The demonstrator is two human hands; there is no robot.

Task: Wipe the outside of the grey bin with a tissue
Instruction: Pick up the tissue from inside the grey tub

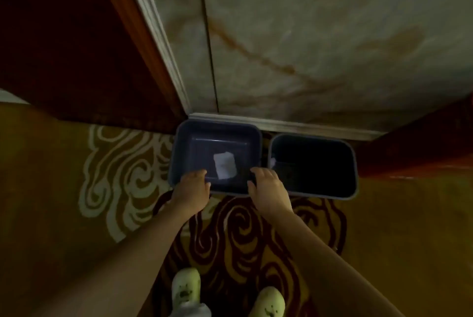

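Gripping near rim of square grey bin (179, 153): left hand (192, 186), right hand (266, 186).

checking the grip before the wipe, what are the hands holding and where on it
Both hands hold the grey bin by its near rim: left hand toward the near-left corner, right hand toward the near-right. The tissue lies inside, unheld.

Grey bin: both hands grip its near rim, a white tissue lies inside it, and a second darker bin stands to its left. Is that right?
Not quite. In the head view the darker bin stands to the right of the grey bin, not the left. The rest holds: the left hand and right hand grip its near rim, and the white tissue lies inside.
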